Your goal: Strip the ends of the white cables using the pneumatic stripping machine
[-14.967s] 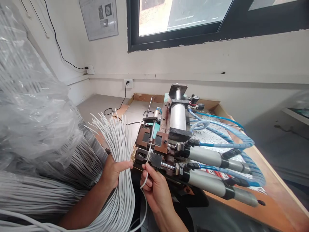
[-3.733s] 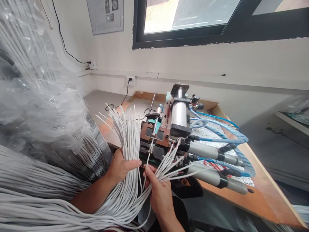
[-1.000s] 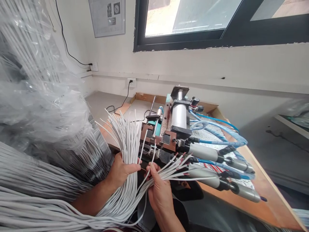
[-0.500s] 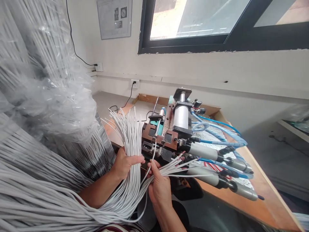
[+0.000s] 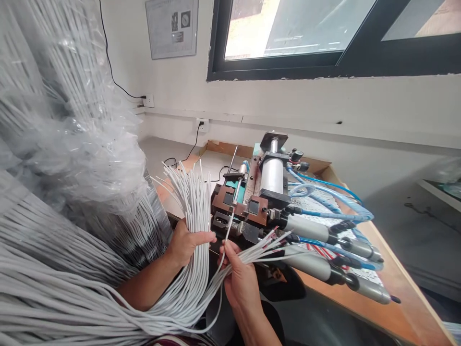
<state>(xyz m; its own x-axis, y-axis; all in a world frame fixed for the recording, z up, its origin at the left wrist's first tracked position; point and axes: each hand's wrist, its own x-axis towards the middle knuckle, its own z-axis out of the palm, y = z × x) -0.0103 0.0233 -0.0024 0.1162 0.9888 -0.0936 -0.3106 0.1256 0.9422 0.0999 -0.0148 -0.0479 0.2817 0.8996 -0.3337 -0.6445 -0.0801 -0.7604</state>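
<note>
My left hand (image 5: 189, 242) is wrapped round a thick bundle of white cables (image 5: 196, 202), whose loose ends fan upward. My right hand (image 5: 239, 271) pinches one single cable (image 5: 229, 225) between thumb and finger. That cable's upper end reaches the jaws of a pneumatic machine (image 5: 236, 206); whether the jaws grip it I cannot tell. A smaller bunch of cables (image 5: 264, 249) lies across the same hand, pointing right, with some reddish wire tips showing. The lengths of both bunches run down to my lap and off to the left.
Big plastic-wrapped cable bundles (image 5: 90, 158) stand on the left. Silver cylinders (image 5: 309, 262) and blue air hoses (image 5: 334, 211) extend to the right of the machine. A wooden tray edge (image 5: 410, 283) borders it. Behind are a wall socket (image 5: 203, 126) and a window (image 5: 288, 29).
The single cable in my right hand stands straighter, its end still at the machine's jaws. The view has shifted slightly. My left hand keeps its hold on the bundle.
</note>
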